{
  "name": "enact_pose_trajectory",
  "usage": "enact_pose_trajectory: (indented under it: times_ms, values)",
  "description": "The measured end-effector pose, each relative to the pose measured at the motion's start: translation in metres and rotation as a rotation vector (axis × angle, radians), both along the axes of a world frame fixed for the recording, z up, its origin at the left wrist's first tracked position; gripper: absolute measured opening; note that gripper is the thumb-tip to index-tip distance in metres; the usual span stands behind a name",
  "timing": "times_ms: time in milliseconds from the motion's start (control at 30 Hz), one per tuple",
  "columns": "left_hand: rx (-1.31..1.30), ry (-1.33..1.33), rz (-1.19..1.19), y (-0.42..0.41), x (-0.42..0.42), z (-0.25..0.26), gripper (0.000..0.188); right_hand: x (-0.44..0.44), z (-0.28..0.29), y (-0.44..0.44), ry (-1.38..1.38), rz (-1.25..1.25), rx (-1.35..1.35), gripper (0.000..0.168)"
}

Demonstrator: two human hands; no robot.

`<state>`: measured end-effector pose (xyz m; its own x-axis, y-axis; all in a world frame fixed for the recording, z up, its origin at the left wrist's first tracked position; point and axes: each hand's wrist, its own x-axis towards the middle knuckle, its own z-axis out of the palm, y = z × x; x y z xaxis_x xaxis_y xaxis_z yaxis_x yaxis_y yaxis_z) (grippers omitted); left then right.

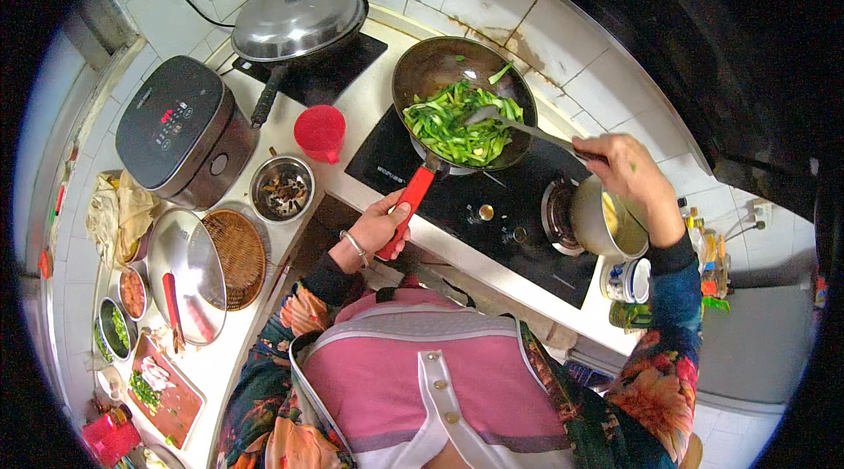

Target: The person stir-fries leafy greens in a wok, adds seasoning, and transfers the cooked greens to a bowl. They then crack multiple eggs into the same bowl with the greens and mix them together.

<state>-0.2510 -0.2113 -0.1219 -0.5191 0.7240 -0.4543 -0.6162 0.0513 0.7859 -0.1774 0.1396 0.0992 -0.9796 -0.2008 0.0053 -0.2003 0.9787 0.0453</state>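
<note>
My left hand (376, 230) grips the red handle (417, 195) of a dark wok (435, 67) that sits over the left burner of a black gas hob. Chopped green leafy vegetables (461, 123) lie heaped in the wok, with a few pieces stuck higher on its wall. In my right hand (626, 169) is the handle of a metal spatula (537, 131). Its blade rests among the greens near the middle of the heap. A small piece of green clings to the back of my right hand.
Right of the wok, a metal pot (590, 212) stands by the other burner (559, 218). A red plastic cup (320, 133), a steel bowl (282, 189), a rice cooker (178, 133) and a lidded pan (300, 17) stand left. Further down are a lid (178, 258) and a cutting board (178, 396) with chopped food.
</note>
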Motion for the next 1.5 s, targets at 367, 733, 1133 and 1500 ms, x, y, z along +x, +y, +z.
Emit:
enact_pose_trajectory:
  times_ms: [367, 733, 1133, 1500]
  values:
    - [-0.070, 0.092, -0.007, 0.006, 0.009, 0.002, 0.042, 0.053, -0.033, -0.023, -0.007, -0.165, -0.034, 0.033]
    - [-0.084, 0.085, 0.056, 0.008, 0.014, -0.010, 0.040, -0.025, -0.044, -0.017, 0.049, -0.405, 0.466, 0.034]
    - [-0.078, 0.059, 0.003, 0.003, 0.005, -0.008, 0.042, 0.075, 0.012, -0.039, -0.139, -0.394, -0.235, 0.033]
    - [-0.087, 0.140, -0.034, 0.002, 0.004, -0.004, 0.045, -0.010, -0.019, -0.019, -0.438, -0.735, -0.585, 0.040]
